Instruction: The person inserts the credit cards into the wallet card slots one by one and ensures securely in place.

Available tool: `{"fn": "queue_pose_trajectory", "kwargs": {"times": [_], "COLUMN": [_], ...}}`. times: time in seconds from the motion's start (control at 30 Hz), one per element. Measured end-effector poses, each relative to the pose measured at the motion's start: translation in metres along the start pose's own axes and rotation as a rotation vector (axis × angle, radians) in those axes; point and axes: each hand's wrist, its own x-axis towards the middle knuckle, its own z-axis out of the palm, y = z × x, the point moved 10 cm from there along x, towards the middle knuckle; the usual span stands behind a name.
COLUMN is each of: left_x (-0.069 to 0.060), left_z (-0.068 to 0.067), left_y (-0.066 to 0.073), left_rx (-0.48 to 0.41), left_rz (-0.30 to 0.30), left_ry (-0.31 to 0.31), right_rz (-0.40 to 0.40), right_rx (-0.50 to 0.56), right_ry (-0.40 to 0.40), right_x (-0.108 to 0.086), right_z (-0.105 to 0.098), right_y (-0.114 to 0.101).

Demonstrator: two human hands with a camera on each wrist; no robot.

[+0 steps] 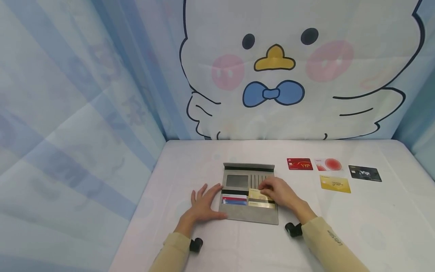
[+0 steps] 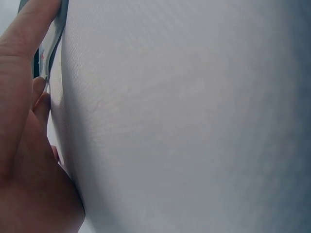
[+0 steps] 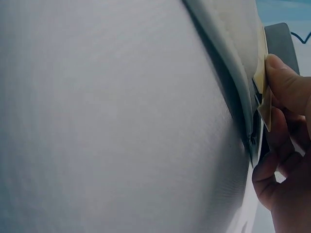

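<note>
Nearest us, two beige sleeves (image 1: 334, 241), each with a black camera (image 1: 293, 229) at the wrist, reach over a white table (image 1: 380, 234). Just beyond, we see a grey card holder (image 1: 253, 217) lying unfolded between the hands, and we judge its slots the likely trouble spot: a tilted gold card (image 1: 255, 193) could snag on a slot's lip or drag the lower gold card (image 1: 261, 205) askew, while a slack steadying hand could let the holder skid. The left hand (image 1: 204, 208) is spread wide, grasping nothing, thumb and forefinger touching the holder's left edge. The right hand (image 1: 280, 193) is nearly closed, thumb and curled fingers pinching the gold card at the right-hand slots, beside a striped card (image 1: 234, 200) in the left pocket. Farther right we find four loose cards: a yellow one (image 1: 335, 184), then a black one (image 1: 365, 173), a white-and-red one (image 1: 328, 164) and a red one (image 1: 300, 164). Behind the table hangs a cartoon-bird backdrop (image 1: 275, 124).
</note>
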Motion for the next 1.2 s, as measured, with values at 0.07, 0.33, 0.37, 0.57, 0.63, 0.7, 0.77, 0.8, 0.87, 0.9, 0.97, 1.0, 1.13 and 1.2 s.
{"fn": "queue_pose_trajectory", "kwargs": {"times": [0.07, 0.33, 0.37, 0.57, 0.63, 0.7, 0.77, 0.8, 0.87, 0.9, 0.97, 1.0, 1.13, 1.2], "left_x": [0.000, -0.001, -0.001, -0.001, -0.001, -0.001, -0.001, -0.001, -0.001, -0.001, -0.001, -0.001, -0.001, -0.001], "left_z": [0.000, -0.002, -0.001, -0.001, -0.001, -0.002, -0.001, -0.001, -0.001, -0.001, 0.000, 0.000, 0.000, 0.000], "left_y": [0.000, 0.001, 0.002, 0.002, 0.002, 0.002, 0.002, 0.001, 0.001, 0.001, 0.001, 0.001, 0.001, 0.001], "left_rx": [-0.001, -0.011, -0.013, -0.021, -0.023, -0.025, -0.022, -0.019, -0.017, -0.016, -0.013, -0.012, -0.011, -0.012], "left_rz": [0.001, 0.000, 0.001, 0.008, 0.009, 0.009, 0.007, 0.005, 0.003, 0.002, -0.001, -0.002, -0.005, -0.005], "left_ry": [-0.001, 0.004, 0.004, 0.006, 0.004, 0.003, 0.001, 0.000, 0.000, 0.000, 0.000, 0.001, 0.002, 0.003], "right_rz": [-0.013, -0.035, -0.036, -0.029, -0.025, -0.019, -0.016, -0.013, -0.014, -0.018, -0.021, -0.020, -0.031, -0.039], "right_rx": [-0.001, -0.039, -0.050, -0.135, -0.139, -0.134, -0.130, -0.127, -0.124, -0.123, -0.121, -0.119, -0.117, -0.121], "right_ry": [-0.009, -0.033, -0.038, -0.066, -0.071, -0.075, -0.079, -0.081, -0.084, -0.085, -0.085, -0.085, -0.086, -0.089], "right_x": [0.000, 0.000, 0.000, -0.002, -0.002, -0.003, -0.003, -0.003, -0.004, -0.004, -0.005, -0.005, -0.006, -0.006], "right_z": [0.001, 0.001, 0.001, 0.005, 0.005, 0.005, 0.006, 0.006, 0.007, 0.007, 0.007, 0.007, 0.006, 0.006], "right_y": [-0.002, -0.009, -0.010, -0.011, -0.011, -0.011, -0.011, -0.011, -0.011, -0.011, -0.011, -0.012, -0.014, -0.015]}}
